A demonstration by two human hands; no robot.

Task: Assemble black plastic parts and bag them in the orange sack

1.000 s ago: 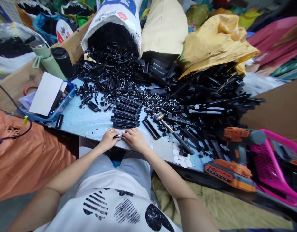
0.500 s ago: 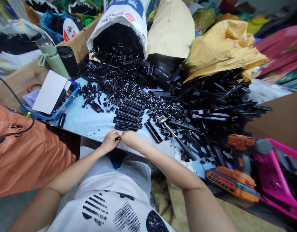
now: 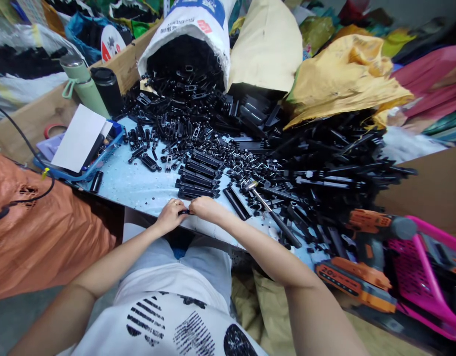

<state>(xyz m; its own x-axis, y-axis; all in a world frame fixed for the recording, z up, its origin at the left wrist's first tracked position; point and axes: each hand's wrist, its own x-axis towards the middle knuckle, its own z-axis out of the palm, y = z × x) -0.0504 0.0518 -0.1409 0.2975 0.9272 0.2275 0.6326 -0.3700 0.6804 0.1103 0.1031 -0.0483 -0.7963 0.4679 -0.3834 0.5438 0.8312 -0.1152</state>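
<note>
At the near edge of the table, my left hand (image 3: 171,214) is closed on a small black plastic part (image 3: 184,212), whose full shape the fingers hide. My right hand (image 3: 203,207) meets it from the other side, its fingers pinched at the part's right end. Just beyond my hands lies a row of several long black plastic pieces (image 3: 198,174), side by side. To the right of them rests a single black channel-shaped piece (image 3: 237,203). A hammer (image 3: 274,212) with a dark handle lies farther right.
Loose black parts (image 3: 176,113) and small pins (image 3: 246,160) heap across the back, below a white sack (image 3: 220,54). An orange cordless drill (image 3: 368,257) stands at right by a pink basket (image 3: 416,272). At left are a blue basket (image 3: 98,165) and a green bottle (image 3: 89,89).
My right hand has shifted slightly away from my left, so more of the small black part shows between them. The whole view has moved a little.
</note>
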